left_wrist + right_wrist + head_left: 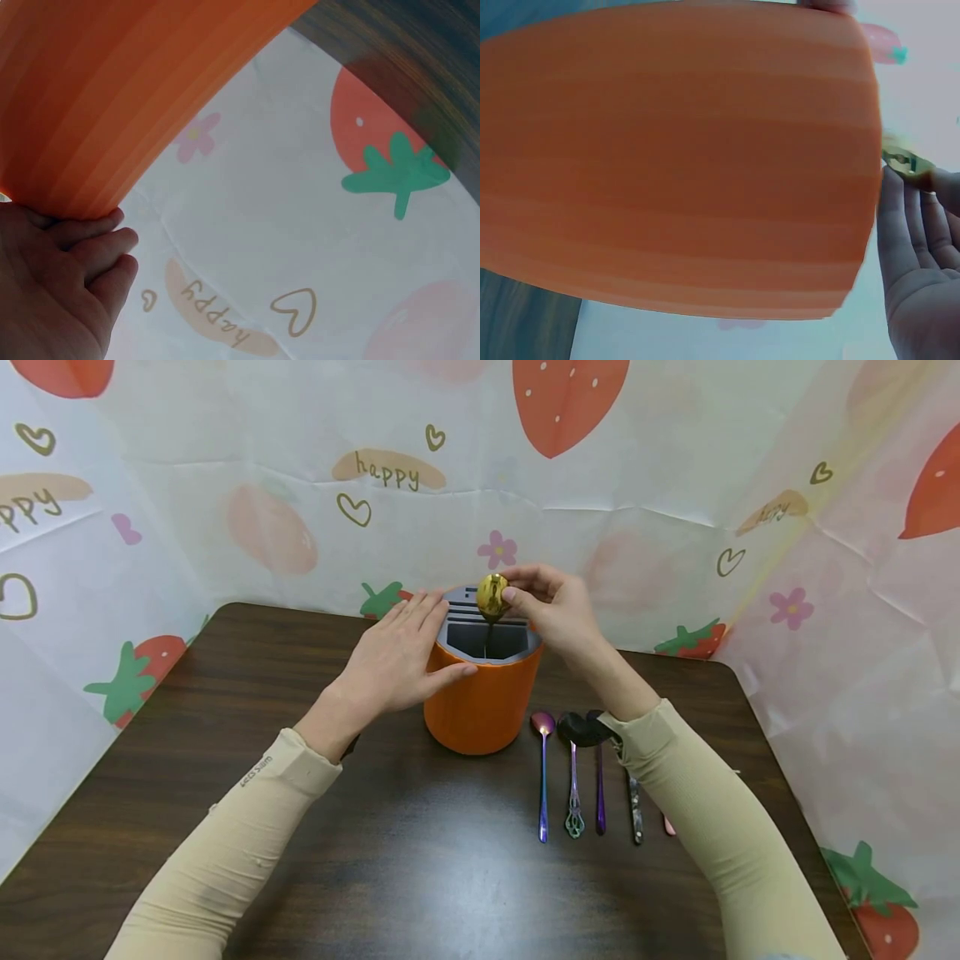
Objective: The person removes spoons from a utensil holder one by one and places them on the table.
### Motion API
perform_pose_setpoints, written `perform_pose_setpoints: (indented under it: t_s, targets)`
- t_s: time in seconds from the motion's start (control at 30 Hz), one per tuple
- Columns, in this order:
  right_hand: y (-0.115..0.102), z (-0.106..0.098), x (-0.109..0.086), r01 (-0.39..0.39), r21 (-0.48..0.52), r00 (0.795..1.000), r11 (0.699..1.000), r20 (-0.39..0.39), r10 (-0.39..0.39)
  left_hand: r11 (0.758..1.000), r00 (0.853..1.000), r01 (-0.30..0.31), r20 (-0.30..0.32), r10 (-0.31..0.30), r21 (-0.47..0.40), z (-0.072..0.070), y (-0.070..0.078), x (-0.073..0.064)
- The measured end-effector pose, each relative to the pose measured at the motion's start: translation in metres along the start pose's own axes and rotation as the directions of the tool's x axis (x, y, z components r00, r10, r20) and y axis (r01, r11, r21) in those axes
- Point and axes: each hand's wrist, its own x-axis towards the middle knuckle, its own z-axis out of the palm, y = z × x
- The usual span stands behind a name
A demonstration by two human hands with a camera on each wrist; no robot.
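Note:
An orange utensil holder (480, 710) with a grey slotted top stands at the middle of the table; its side fills much of both wrist views. My right hand (555, 610) pinches a gold spoon (492, 597) by its bowl, between thumb and fingers. The spoon's handle points down into the holder's front compartment, and its lower end is hidden. Across the holder's left rim lies my left hand (401, 652), its fingers extended and the thumb along the front edge. In the right wrist view the gold spoon (907, 162) shows just past the rim.
Right of the holder several spoons lie in a row: a purple-blue spoon (543, 768), an ornate-handled spoon (574, 785) and others partly under my right forearm. The dark wood table (360, 868) is backed by a strawberry-print cloth (300, 427).

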Motion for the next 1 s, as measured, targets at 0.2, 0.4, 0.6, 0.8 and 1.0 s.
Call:
perform_pose_setpoints:
  t_s: [0.2, 0.4, 0.6, 0.8, 1.0]
  targets:
    - [-0.009, -0.004, -0.004, 0.045, 0.042, 0.999, 0.998, -0.02, -0.044, 1.0, 1.0, 0.002, 0.002, -0.002, 0.005, -0.002, 0.0, 0.001]
    - [-0.016, -0.009, -0.006, 0.092, 0.059, 0.995, 0.994, -0.041, -0.09, 1.0, 1.0, 0.003, -0.002, -0.003, 0.006, -0.002, 0.0, 0.001]
    - [-0.026, -0.016, -0.006, 0.108, 0.082, 0.992, 0.991, -0.081, -0.102, 1.0, 1.0, 0.008, 0.001, -0.008, 0.007, -0.002, 0.001, 0.0]
    - [-0.039, -0.022, -0.008, 0.162, 0.133, 0.982, 0.978, -0.116, -0.147, 1.0, 1.0, 0.007, 0.004, -0.007, 0.003, -0.002, 0.001, 0.0]
    - [-0.052, -0.027, -0.01, 0.19, 0.233, 0.977, 0.954, -0.146, -0.159, 1.0, 1.0, -0.001, -0.002, 0.001, 0.011, -0.001, 0.001, 0.0]
